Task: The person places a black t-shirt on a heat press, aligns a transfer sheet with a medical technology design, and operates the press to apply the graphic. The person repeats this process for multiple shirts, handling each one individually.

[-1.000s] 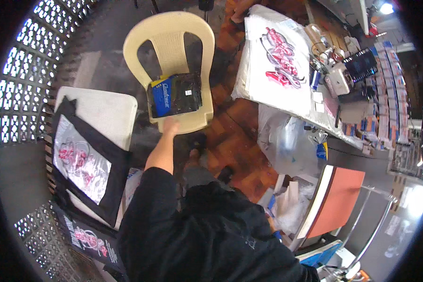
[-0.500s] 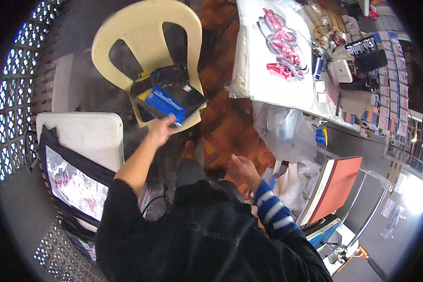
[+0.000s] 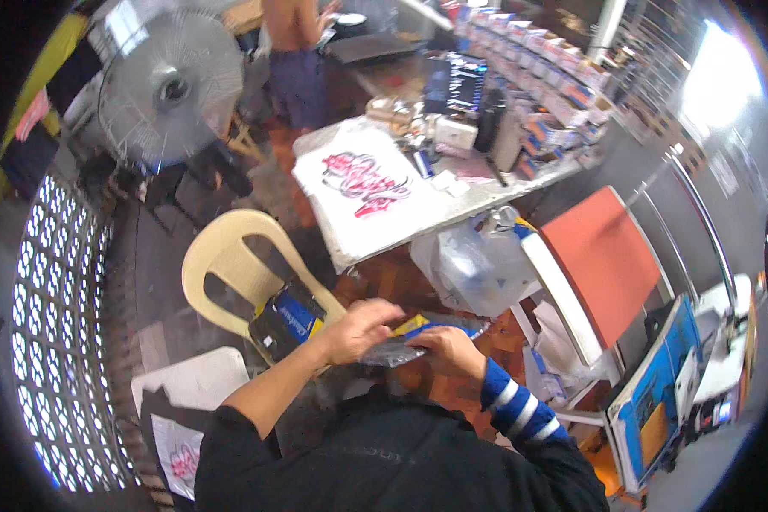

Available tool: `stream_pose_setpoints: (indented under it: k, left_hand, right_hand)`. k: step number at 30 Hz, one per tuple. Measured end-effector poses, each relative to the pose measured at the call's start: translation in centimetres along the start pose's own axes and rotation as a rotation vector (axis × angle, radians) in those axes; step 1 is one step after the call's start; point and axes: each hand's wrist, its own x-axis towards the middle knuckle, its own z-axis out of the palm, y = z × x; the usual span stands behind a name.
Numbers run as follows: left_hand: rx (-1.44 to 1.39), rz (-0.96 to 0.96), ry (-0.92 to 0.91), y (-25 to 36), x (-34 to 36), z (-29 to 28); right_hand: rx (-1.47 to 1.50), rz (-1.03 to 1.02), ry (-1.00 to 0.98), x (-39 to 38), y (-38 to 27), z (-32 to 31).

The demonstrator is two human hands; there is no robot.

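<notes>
My right hand point(image 3: 452, 354) grips a dark plastic-wrapped package point(image 3: 388, 352) with yellow and blue parts. My left hand point(image 3: 363, 328) is over the package's left end, fingers apart and slightly bent. Just left of them, a similar blue and black package point(image 3: 290, 320) rests on the cream plastic chair point(image 3: 222, 260). At the lower left, black cloth with a printed white sheet point(image 3: 179, 456) lies on a white padded board point(image 3: 188, 380).
A large fan point(image 3: 171, 119) stands at upper left. A person point(image 3: 294, 77) stands beyond the table point(image 3: 478, 200), which holds a red printed white sheet and tools. Orange padded boards point(image 3: 597, 273) and metal-framed equipment point(image 3: 666, 401) are at the right.
My left hand has picked a package up off the chair, and my right hand now grips it. Both hands have moved right and the view has swung upward, bringing the fan and person into sight.
</notes>
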Motion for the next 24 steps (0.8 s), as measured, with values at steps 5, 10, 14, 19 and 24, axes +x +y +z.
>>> stream_pose_setpoints:
  k: [5, 10, 14, 19, 24]
  left_hand:
    - [-0.339, -0.125, -0.613, 7.0, 5.1, 9.1]
    - [-0.224, -0.088, -0.823, 11.1, 5.1, 17.3]
    - [-0.178, -0.011, -1.041, 12.3, 6.0, 22.1]
    - [-0.21, -0.103, -1.042, 12.0, 7.4, 24.2]
    - [-0.356, -0.001, -1.036, 11.9, 9.6, 25.7]
  right_hand:
    - [0.165, 0.318, 0.099, -14.8, -2.4, -4.0]
    - [0.184, 0.356, 0.23, -25.5, -3.7, -1.9]
    - [0.244, 0.362, 0.332, -29.5, -4.3, -0.1]
    - [0.37, 0.524, 0.359, -31.9, -4.2, -0.3]
    - [0.335, 0.579, 0.468, -32.6, -3.9, -0.8]
